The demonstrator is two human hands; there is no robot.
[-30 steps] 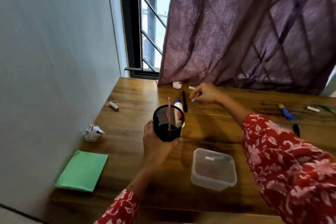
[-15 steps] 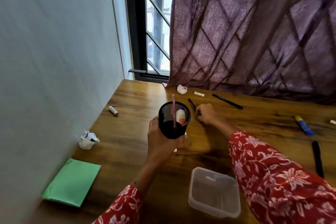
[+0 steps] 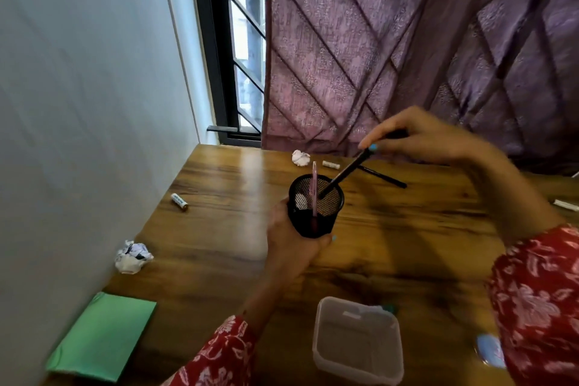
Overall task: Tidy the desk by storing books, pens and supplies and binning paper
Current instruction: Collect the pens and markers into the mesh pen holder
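Near edge: a clear plastic tub [image 3: 357,343] stands open on the wooden desk [image 3: 407,238], just right of the left forearm.
Near left: a green book [image 3: 101,334] lies flat by the wall.
Left wall side: a crumpled paper ball [image 3: 133,256] lies beyond the book, and a small battery [image 3: 179,201] lies farther along the same side.
Left hand: the left hand [image 3: 293,244] wraps its fingers and thumb round the lower half of a black mesh cup [image 3: 315,208], held tilted above the middle of the desk.
Cup contents: a pink pen [image 3: 314,189] stands in it, its top sticking out over the rim.
Right hand: the right hand [image 3: 429,138] pinches the upper end of a black pen [image 3: 344,174] between thumb and fingertips; the pen slants down to the left with its lower tip inside the cup's mouth.
Far desk: a second black pen [image 3: 387,179] lies flat behind the cup, and a small white stub [image 3: 331,164] and another paper ball [image 3: 300,157] lie near the curtain [image 3: 391,41].
Right edge: a white stick [image 3: 565,205], partly cut off.
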